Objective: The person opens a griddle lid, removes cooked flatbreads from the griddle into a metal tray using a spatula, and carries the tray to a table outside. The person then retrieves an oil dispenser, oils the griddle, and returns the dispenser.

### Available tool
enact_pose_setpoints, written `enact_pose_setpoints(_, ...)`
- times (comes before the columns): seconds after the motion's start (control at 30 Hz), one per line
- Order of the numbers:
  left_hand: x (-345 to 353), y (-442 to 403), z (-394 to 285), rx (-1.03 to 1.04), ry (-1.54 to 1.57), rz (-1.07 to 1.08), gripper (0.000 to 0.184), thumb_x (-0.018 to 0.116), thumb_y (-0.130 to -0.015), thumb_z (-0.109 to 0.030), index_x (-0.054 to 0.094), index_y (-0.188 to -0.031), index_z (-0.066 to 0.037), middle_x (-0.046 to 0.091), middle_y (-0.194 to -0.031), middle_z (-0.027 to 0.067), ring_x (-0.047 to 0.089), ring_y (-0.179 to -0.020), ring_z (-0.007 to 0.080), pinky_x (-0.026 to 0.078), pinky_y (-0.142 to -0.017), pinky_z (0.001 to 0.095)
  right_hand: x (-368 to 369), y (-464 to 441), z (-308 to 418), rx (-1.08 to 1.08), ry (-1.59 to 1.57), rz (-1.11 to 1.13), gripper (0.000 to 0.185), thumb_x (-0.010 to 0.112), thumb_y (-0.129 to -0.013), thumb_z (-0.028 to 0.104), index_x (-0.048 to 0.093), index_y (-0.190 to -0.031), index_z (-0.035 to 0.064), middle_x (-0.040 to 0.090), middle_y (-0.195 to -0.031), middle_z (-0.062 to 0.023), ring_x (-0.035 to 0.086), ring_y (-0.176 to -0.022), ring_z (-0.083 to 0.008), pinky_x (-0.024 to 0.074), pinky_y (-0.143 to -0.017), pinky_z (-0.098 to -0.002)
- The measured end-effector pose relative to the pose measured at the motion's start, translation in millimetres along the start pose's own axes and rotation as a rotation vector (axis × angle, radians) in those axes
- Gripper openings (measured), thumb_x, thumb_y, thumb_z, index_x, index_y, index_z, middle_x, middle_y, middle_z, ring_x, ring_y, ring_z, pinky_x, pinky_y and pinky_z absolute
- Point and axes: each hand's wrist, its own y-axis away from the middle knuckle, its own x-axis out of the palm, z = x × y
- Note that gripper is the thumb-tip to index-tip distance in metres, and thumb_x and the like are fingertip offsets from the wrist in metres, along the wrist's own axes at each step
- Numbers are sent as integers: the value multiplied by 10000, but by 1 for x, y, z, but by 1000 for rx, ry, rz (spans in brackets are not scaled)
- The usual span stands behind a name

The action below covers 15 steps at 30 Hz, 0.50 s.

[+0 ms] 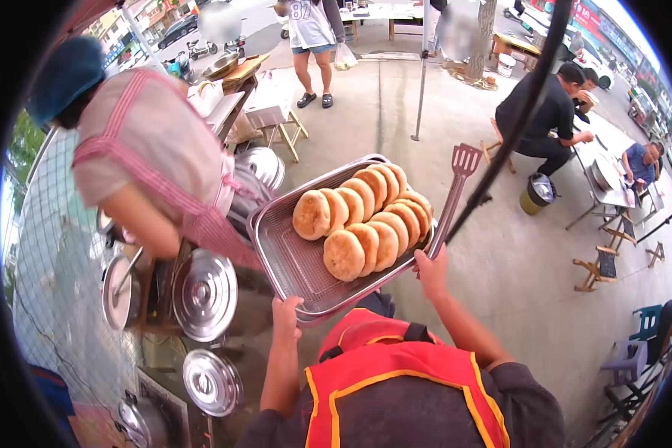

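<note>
A rectangular metal tray (295, 276) with a wire mesh rack inside is held in front of me. Two rows of round browned flatbreads (384, 240) stand on edge in it, toward its far and right side; the near left part shows bare mesh. My left hand (286, 315) is closed on the tray's near left corner. At the right side, my right hand (431, 270) grips the rim together with the handle of a slotted spatula (464, 164), whose blade points up and away. The fingers under the tray are hidden.
A person in a pink apron (149, 142) bends close on the left, beside pots and shiny metal lids (204, 294). People sit at a low table (612, 175) on the right, near a bin (537, 193) and folding stools (601, 269). A dark pole (515, 123) slants beside the spatula.
</note>
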Motion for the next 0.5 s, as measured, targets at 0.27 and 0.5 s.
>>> enact_pose_setpoints(0.27,193,-310,-57,-110,-20,75,321,534,-642,-8,534,-960,43,553,-835,82,537,-741,165,449,-659,299,86,-331,55,11,-7,-89,186,539,-748,62,406,-879,53,477,-634,-34,471,-436,-105,385,-350,-240)
enact_pose_setpoints(0.5,357,-581,-76,-22,-124,10,320,521,-647,0,523,-966,25,560,-800,81,562,-706,196,468,-634,313,155,-647,69,-4,-31,-90,169,538,-746,61,404,-849,61,467,-595,-18,435,-410,-83,362,-331,-232)
